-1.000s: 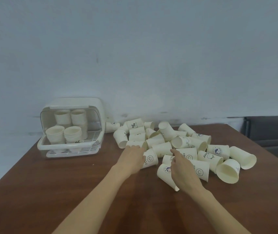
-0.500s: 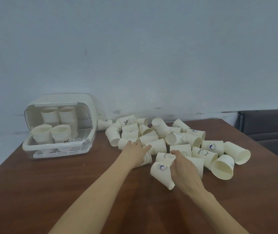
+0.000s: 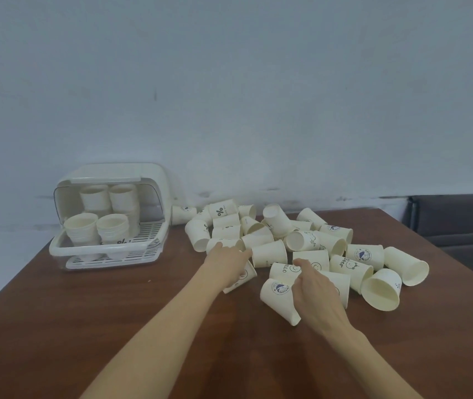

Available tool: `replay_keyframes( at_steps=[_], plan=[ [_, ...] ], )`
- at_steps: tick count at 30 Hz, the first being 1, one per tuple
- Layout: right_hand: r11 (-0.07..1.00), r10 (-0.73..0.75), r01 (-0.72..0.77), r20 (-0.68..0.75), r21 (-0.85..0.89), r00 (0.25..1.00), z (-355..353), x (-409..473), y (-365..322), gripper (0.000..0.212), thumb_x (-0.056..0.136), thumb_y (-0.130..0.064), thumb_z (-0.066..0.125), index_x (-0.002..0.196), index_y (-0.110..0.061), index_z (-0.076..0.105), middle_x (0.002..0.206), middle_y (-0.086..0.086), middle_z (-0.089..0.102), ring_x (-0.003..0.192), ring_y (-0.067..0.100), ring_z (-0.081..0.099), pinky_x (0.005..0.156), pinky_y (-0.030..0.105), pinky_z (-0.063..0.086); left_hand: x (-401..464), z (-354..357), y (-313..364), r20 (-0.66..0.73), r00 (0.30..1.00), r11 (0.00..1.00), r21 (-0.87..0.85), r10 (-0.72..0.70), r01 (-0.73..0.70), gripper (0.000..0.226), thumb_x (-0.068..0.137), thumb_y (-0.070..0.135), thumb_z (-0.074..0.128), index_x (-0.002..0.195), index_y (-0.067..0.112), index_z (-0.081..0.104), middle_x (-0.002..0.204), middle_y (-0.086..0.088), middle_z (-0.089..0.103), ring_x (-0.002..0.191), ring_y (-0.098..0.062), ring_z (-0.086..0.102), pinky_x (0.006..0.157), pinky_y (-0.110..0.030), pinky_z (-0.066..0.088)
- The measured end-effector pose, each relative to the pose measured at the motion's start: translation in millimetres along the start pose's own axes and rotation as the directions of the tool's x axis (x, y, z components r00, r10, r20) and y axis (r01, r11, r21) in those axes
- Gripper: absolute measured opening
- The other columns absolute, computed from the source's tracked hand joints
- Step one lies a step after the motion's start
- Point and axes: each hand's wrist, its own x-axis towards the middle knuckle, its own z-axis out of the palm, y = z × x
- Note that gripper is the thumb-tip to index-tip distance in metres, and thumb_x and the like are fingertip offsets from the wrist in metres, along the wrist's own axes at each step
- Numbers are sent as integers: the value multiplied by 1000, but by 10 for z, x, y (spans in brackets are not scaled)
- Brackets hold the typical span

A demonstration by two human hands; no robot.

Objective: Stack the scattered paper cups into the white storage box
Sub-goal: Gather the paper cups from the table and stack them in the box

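A brown wooden table is being viewed from above, with a pale wall behind it. A heap of scattered paper cups is lying on the table, most of them on their sides, touching or overlapping one another. The white storage box is being kept at the far left of the table, well apart from the hands and just beside the left edge of the heap. Its lid is lifted open, and four stacks of cups are already standing upright on the slotted tray inside it.

The left hand is being laid over a cup with a smiley print at the near left edge of the heap. The fingers are stretched forward and kept close together; whether the cup is being gripped under the palm cannot be told. The right hand is being placed on a cup with a round blue logo, which is lying on its side with its mouth toward the viewer. The fingers are curved over the cup's side, the thumb side being hidden, so a firm grip cannot be confirmed. A dark seat is being seen beyond the right edge of the table.
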Motion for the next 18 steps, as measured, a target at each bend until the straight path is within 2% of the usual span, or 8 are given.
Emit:
replay_keyframes(
  at_steps=[4, 6, 9, 11, 13, 18],
  plan=[
    [1000, -10, 10, 0, -16, 1000, -21, -28, -72, 44, 94, -10, 37, 137, -19, 37, 120, 3, 61, 104, 25, 56, 72, 33, 32, -157, -51, -59, -61, 997, 997, -69, -47, 43, 48, 93, 9, 47, 137, 15, 31, 107, -10, 62, 94, -29, 59, 69, -33, 29],
    [1000, -7, 7, -9, -7, 1000, -16, -38, -98, 44, 93, -9, 38, 136, -19, 39, 117, 4, 62, 102, 25, 57, 72, 33, 33, -260, -84, -85, -87, 993, 993, -99, -78, 69, 39, 94, 11, 46, 132, 13, 36, 110, -11, 61, 100, -30, 58, 66, -33, 29],
    [999, 20, -18, -57, 44, 998, 3, -98, -96, 41, 93, -9, 38, 133, -17, 43, 113, 6, 64, 101, 27, 56, 74, 35, 35, -417, -86, -114, -142, 978, 970, -213, -152, 120, 21, 96, 15, 44, 116, 14, 46, 108, -9, 60, 103, -30, 55, 66, -34, 39],
    [993, 73, -65, -83, 98, 994, 21, -167, -101, 37, 94, -10, 39, 131, -15, 44, 104, 7, 66, 96, 24, 53, 74, 35, 34, -534, -82, -119, -178, 961, 948, -276, -211, 157, 15, 99, 20, 41, 111, 15, 49, 106, -9, 59, 97, -30, 56, 65, -34, 41],
    [984, 138, -124, -112, 125, 984, 49, -244, -109, 35, 95, -14, 39, 130, -14, 44, 97, 7, 66, 93, 22, 50, 74, 36, 36, -637, -89, -105, -216, 942, 930, -320, -256, 180, 18, 101, 26, 37, 109, 15, 50, 106, -9, 60, 93, -32, 56, 66, -34, 36],
    [951, 305, -293, -147, 94, 941, 90, -404, -169, 31, 95, -26, 41, 123, -12, 46, 108, 12, 63, 102, 36, 57, 78, 39, 41, -831, -134, -52, -270, 904, 895, -394, -331, 210, 26, 104, 30, 29, 105, 16, 51, 105, -7, 65, 93, -31, 57, 68, -33, 29]
  ],
)
